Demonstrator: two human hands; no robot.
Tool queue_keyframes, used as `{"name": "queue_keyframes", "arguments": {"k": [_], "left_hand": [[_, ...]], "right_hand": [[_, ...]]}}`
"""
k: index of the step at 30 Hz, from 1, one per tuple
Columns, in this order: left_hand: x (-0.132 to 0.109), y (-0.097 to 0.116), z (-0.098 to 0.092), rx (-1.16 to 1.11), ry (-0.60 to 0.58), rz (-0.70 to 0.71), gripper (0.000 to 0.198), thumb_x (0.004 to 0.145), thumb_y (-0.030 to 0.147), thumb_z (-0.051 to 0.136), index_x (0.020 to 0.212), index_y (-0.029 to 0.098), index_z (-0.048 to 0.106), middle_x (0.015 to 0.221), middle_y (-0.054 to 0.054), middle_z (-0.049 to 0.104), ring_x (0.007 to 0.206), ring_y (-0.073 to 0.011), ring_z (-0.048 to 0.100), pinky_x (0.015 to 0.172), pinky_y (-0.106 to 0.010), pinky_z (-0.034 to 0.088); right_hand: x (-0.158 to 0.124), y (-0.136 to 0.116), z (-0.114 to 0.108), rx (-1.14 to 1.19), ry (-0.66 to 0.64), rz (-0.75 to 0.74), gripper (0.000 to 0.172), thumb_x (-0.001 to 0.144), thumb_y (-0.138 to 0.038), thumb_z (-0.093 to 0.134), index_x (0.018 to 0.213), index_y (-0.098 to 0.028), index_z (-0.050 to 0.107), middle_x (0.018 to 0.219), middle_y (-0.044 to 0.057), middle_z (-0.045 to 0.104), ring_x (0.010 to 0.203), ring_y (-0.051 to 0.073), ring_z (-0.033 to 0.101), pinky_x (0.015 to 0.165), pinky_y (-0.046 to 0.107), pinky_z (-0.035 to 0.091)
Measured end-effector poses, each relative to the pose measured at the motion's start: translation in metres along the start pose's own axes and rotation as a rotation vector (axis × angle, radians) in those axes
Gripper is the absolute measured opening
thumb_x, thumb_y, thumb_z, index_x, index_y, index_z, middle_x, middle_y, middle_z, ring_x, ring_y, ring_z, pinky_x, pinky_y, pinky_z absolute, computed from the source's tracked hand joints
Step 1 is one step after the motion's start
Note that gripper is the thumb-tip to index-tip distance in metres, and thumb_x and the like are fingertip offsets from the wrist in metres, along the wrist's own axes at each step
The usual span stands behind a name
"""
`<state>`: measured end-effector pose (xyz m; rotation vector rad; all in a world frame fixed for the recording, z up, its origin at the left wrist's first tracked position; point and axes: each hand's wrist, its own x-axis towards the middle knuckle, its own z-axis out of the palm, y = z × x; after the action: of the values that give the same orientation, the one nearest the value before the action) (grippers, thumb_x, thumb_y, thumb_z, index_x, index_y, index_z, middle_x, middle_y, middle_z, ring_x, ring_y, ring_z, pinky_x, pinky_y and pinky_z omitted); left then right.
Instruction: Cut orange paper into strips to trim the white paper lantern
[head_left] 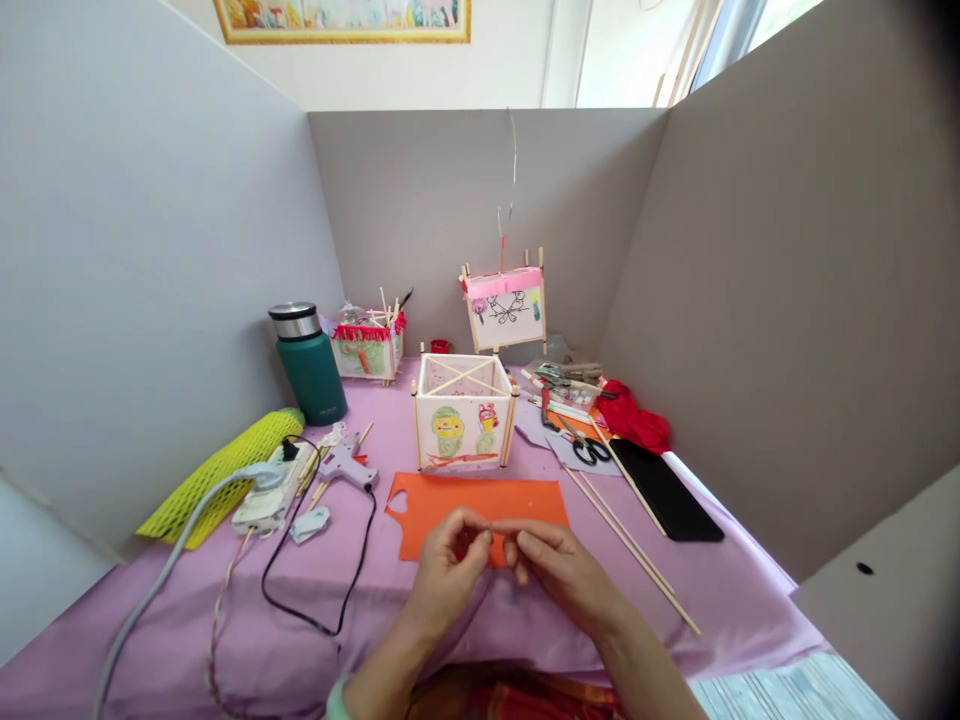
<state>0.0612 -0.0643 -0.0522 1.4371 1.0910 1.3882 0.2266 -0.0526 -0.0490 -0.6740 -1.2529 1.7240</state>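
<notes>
Pinching is best done lightly, left hand (448, 565) and right hand (570, 575) being curled part-closed, tip to tip, any piece held too small to be made out, over the orange sheet (480, 502), laid just near of the box (465, 432).

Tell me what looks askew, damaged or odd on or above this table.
The orange sheet has a notched left end with a curved cut-out, perhaps deliberate. The hanging paper box tilts, its right side higher in the picture. I see no spill.
</notes>
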Motion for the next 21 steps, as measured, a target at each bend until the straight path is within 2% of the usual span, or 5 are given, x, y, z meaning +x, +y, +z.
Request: {"name": "queue_keyframes", "arguments": {"k": [4, 8, 13, 16, 21], "left_hand": [[0.001, 0.000, -0.001, 0.002, -0.009, 0.027, 0.009, 0.083, 0.023, 0.052, 0.077, 0.017, 0.055, 0.071, 0.001, 0.055, 0.068, -0.0125, 0.052, 0.064, -0.023, 0.042], [0.002, 0.001, 0.000, -0.058, -0.020, -0.036, 0.014, 0.086, 0.030, 0.050, 0.080, 0.018, 0.054, 0.071, 0.001, 0.055, 0.061, -0.0112, 0.049, 0.058, -0.023, 0.041], [0.002, -0.003, 0.001, -0.033, -0.003, -0.069, 0.020, 0.090, 0.035, 0.047, 0.086, 0.017, 0.056, 0.072, -0.001, 0.059, 0.055, -0.0103, 0.049, 0.055, -0.024, 0.040], [0.002, -0.008, 0.001, -0.024, -0.005, -0.068, 0.021, 0.090, 0.035, 0.047, 0.088, 0.016, 0.057, 0.073, -0.001, 0.060, 0.056, -0.0102, 0.049, 0.056, -0.024, 0.041], [0.005, -0.011, 0.003, -0.070, 0.022, -0.104, 0.018, 0.084, 0.033, 0.057, 0.088, 0.015, 0.059, 0.072, 0.000, 0.060, 0.056, -0.0099, 0.050, 0.053, -0.023, 0.042]], "right_hand": [[0.003, -0.010, -0.001, 0.373, -0.053, 0.150, 0.030, 0.087, -0.036, 0.060, 0.109, -0.017, 0.066, 0.059, -0.006, 0.048, 0.042, 0.003, 0.034, 0.043, 0.017, 0.027], [0.007, -0.003, -0.004, 0.577, -0.136, 0.215, 0.029, 0.089, -0.033, 0.057, 0.110, -0.013, 0.064, 0.056, -0.008, 0.040, 0.039, 0.002, 0.023, 0.037, 0.015, 0.021], [0.009, 0.010, -0.007, 0.710, -0.176, 0.232, 0.027, 0.090, -0.029, 0.056, 0.109, -0.010, 0.063, 0.058, -0.007, 0.041, 0.040, 0.002, 0.024, 0.037, 0.014, 0.022], [0.009, 0.010, -0.006, 0.710, -0.174, 0.241, 0.027, 0.091, -0.028, 0.056, 0.109, -0.010, 0.063, 0.059, -0.006, 0.043, 0.041, 0.002, 0.027, 0.038, 0.014, 0.024], [0.008, 0.010, -0.004, 0.657, -0.156, 0.220, 0.028, 0.092, -0.028, 0.053, 0.113, -0.011, 0.062, 0.059, -0.005, 0.045, 0.042, 0.003, 0.031, 0.040, 0.016, 0.024]]}}
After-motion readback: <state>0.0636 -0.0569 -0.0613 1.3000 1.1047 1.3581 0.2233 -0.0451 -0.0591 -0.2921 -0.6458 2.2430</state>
